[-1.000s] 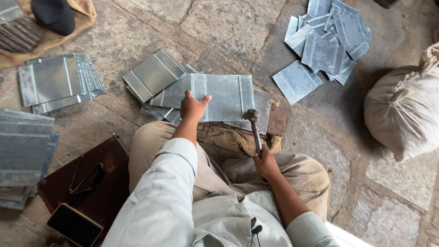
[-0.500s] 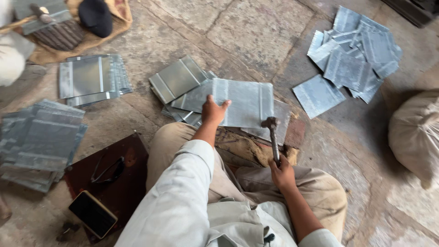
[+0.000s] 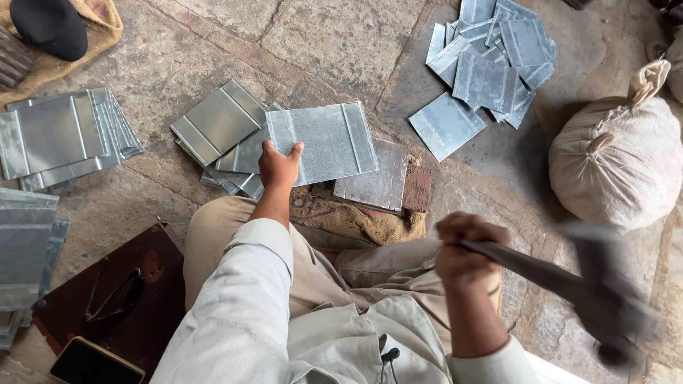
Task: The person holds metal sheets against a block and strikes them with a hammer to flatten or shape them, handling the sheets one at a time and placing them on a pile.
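Note:
My left hand (image 3: 279,165) grips the near edge of a galvanised metal sheet (image 3: 329,139) with folded side edges, holding it over a pile of similar sheets (image 3: 217,128). My right hand (image 3: 464,249) is closed around the handle of a hammer (image 3: 569,281), which is blurred and swung out to the right, away from the sheet. Beside the held sheet, a flat metal block (image 3: 377,181) rests on burlap padding (image 3: 356,220) in front of my crossed legs.
Stacks of folded sheets lie at the left (image 3: 64,135) and far left (image 3: 21,242). Loose flat sheets (image 3: 491,64) are scattered at the top right. A tied white sack (image 3: 622,160) stands at the right. A dark board (image 3: 142,299) carries eyeglasses (image 3: 117,291) and a phone (image 3: 96,364).
My right hand has swung the hammer from upright over the block out and down to the right. My left hand has shifted the sheet slightly left on the pile.

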